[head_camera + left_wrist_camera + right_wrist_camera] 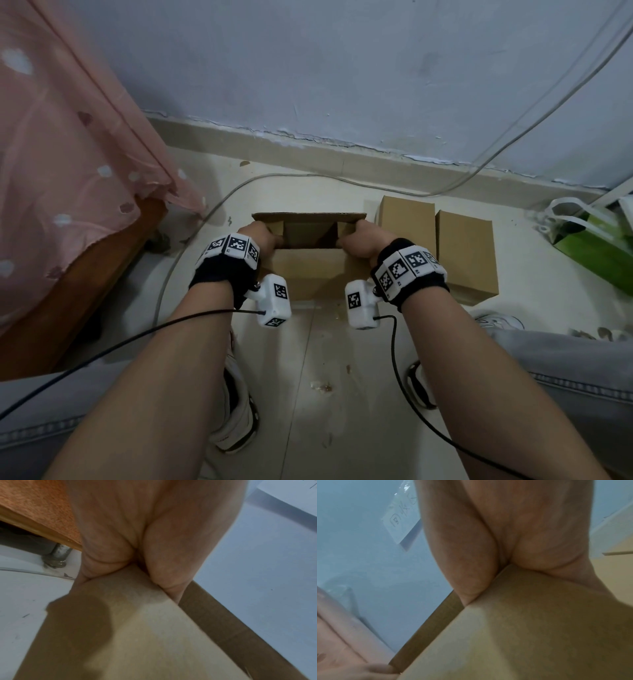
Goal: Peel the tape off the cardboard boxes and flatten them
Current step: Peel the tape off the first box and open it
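left hand [261, 236] | right hand [363, 241] | grip open box [310, 270] rims

I have a brown cardboard box [308, 270] on the pale floor right in front of me, and its top is open so I can see down into the dark inside. Its far flap [308, 216] sticks up, and two small side flaps are bent in at the left and right edges, where my hands hold it. Two more brown boxes [406, 219] [467, 253] lie just beside it on my right, touching each other, both closed and plain, and I cannot see any tape on them.
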{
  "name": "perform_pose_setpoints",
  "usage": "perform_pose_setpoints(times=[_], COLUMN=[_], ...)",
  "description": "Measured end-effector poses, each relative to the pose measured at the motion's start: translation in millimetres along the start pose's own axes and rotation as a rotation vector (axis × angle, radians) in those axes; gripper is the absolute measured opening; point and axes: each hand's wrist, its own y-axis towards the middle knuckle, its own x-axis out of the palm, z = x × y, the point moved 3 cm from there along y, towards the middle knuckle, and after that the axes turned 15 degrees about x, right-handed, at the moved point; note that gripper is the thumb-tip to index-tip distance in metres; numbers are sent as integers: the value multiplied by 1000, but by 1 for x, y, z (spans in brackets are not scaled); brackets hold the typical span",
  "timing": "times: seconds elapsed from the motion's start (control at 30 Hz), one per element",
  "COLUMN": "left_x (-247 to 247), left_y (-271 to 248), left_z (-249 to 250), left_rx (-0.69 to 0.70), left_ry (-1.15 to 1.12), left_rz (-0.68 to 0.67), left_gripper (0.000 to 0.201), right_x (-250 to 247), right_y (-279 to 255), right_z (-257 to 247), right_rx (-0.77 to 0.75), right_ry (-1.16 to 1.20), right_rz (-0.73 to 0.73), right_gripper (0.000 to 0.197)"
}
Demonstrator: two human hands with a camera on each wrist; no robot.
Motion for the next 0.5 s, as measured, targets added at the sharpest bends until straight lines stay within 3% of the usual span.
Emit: perform_pose_setpoints(times=[0.17, 0.23, 0.37, 0.47, 0.5], left_x=[-11, -16, -25, -24, -22], left_y=[0, 1, -1, -4, -7], left_z=[2, -5, -13, -15, -16], left_rx=[22, -5, -36, -29, 3], left_ry=[-11, -112, -252, -315, -444], left_rz=[3, 52, 119, 114, 108], left_gripper=[31, 32, 37, 36, 38], right_x=[-5, -12, -21, -26, -27], right_y=[3, 8, 14, 10, 10], right_z=[4, 10, 18, 17, 16], right_rx=[-8, 7, 24, 17, 8], right_ry=[54, 128, 339, 429, 440], right_rz=[-21, -26, -156, -167, -161], right_gripper=[45, 33, 36, 35, 33])
